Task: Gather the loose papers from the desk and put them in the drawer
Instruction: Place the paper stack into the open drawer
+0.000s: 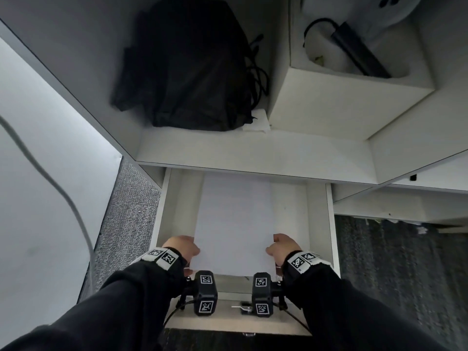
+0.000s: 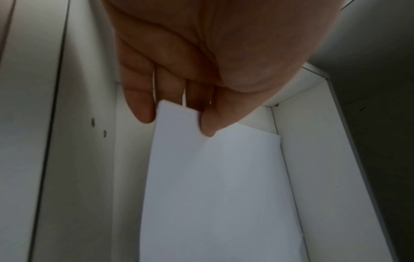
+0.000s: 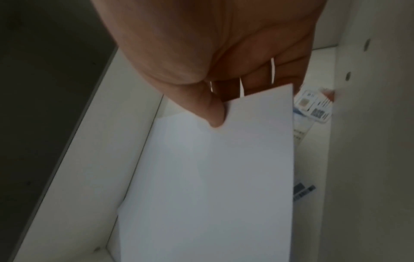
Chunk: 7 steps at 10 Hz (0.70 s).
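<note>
A stack of white papers (image 1: 234, 224) hangs inside the open white drawer (image 1: 317, 219) below the desk edge. My left hand (image 1: 183, 248) pinches the stack's near left edge, thumb on top and fingers beneath; the left wrist view shows the papers (image 2: 215, 186) and the thumb of my left hand (image 2: 207, 124). My right hand (image 1: 281, 248) pinches the near right edge the same way; in the right wrist view its thumb lies on the papers (image 3: 212, 177), right hand (image 3: 218, 113). The far end of the stack reaches under the desktop.
A black bag (image 1: 187, 64) with cables lies on the desk (image 1: 253, 148), beside a white box (image 1: 342, 97). Small cards and printed slips (image 3: 313, 106) lie at the drawer's right side. A key (image 1: 244, 307) sticks out of the drawer front. Grey carpet (image 1: 126, 211) lies below.
</note>
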{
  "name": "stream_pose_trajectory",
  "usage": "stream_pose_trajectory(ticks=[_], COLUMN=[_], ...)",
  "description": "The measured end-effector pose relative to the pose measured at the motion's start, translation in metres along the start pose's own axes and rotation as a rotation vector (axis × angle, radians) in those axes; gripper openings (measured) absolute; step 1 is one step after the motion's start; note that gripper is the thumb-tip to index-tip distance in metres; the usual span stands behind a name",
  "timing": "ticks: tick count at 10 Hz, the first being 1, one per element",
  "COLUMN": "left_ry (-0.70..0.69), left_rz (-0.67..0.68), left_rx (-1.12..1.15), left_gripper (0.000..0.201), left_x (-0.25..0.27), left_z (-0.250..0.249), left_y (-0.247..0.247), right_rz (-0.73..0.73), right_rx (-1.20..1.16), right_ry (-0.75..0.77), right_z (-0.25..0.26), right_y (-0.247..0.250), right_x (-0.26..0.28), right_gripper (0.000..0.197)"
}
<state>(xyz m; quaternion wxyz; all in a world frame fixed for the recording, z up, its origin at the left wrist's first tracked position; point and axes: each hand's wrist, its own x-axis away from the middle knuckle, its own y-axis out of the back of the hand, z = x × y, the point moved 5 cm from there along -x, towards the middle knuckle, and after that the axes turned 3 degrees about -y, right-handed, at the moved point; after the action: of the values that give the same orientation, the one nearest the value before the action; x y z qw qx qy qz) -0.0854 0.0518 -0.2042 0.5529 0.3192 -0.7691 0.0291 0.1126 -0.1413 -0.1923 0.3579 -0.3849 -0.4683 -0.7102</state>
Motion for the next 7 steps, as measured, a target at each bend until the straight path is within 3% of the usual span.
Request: stream_pose_trajectory(ticks=[2, 3, 4, 5, 6, 7], left_ry=[0.082, 0.099, 0.166, 0.197, 0.173, 0.094], left_rz=[0.006, 0.020, 0.025, -0.036, -0.046, -0.027], left_rx=[-0.138, -0.383, -0.051, 0.098, 0.082, 0.126], left_gripper=[0.041, 0.037, 0.038, 0.039, 0.033, 0.025], left_x=[-0.001, 0.001, -0.002, -0.003, -0.001, 0.018], left_z=[0.005, 0.005, 0.016, 0.022, 0.015, -0.005], left_y=[-0.002, -0.001, -0.006, -0.004, 0.003, 0.005], right_rz=[0.040, 0.055, 0.123, 0.167, 0.174, 0.142], right_rx=[-0.005, -0.023, -0.116, -0.207, -0.224, -0.238], right_ry=[-0.013, -0.047, -0.134, -0.186, -0.187, -0.179], right_z=[-0.005, -0.008, -0.012, -0.013, -0.011, -0.006], right_y=[-0.014, -0.018, -0.023, -0.024, -0.021, -0.012], right_x=[-0.014, -0.016, -0.011, -0.003, 0.002, 0.018], right_gripper=[0.040, 0.025, 0.006, 0.008, 0.033, 0.030])
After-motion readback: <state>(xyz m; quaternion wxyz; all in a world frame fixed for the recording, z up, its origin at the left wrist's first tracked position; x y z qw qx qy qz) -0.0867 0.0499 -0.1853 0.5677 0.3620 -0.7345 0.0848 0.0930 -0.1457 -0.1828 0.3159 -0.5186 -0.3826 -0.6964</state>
